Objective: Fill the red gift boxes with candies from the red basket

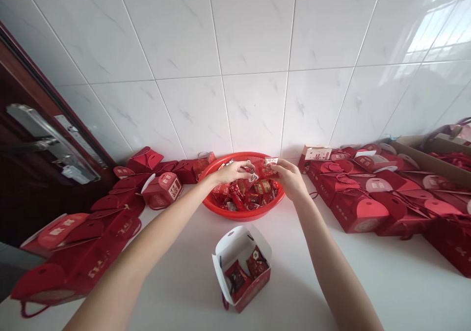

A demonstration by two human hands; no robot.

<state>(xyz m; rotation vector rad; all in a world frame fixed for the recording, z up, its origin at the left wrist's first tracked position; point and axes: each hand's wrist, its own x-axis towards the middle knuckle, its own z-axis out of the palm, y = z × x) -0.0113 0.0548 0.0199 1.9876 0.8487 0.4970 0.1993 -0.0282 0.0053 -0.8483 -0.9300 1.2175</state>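
A red plastic basket [243, 216] full of wrapped candies stands against the tiled wall. Over its left half, my left hand [235, 172] is closed on a small candy with a pale wrapper [253, 177]. My right hand [289, 176] pinches a red and white packet [271, 162] at the basket's right rim. Nearer to me, an open gift box [253, 291], white inside, holds a few red and dark wrapped pieces [237, 276].
Closed red gift boxes [103, 247] line the left side, with a smaller one [162, 189] beside them. More red boxes [360, 208] fill the right side, next to a cardboard carton [434, 159]. A dark door [33, 183] is at the left.
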